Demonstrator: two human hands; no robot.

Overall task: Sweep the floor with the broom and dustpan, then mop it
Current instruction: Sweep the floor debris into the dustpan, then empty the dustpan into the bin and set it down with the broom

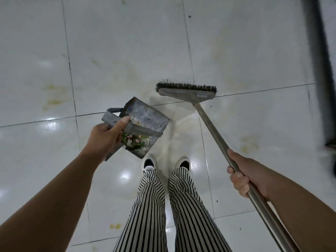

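My left hand (105, 137) grips the handle of a grey metal dustpan (145, 119), held up above the floor in front of my feet. Swept scraps (135, 141) lie piled in its lower corner. My right hand (243, 175) is curled round the metal handle of the broom (211, 128). The broom's head (187, 90), with dark bristles, sits ahead of me on or just above the white tiled floor (127, 42).
Yellowish stains (52, 96) mark the tiles at left, at right (249, 142) and near my left leg (115, 226). Small dark specks dot the floor. A dark blurred upright object (321, 70) stands along the right edge. My striped trouser legs and white shoes are below centre.
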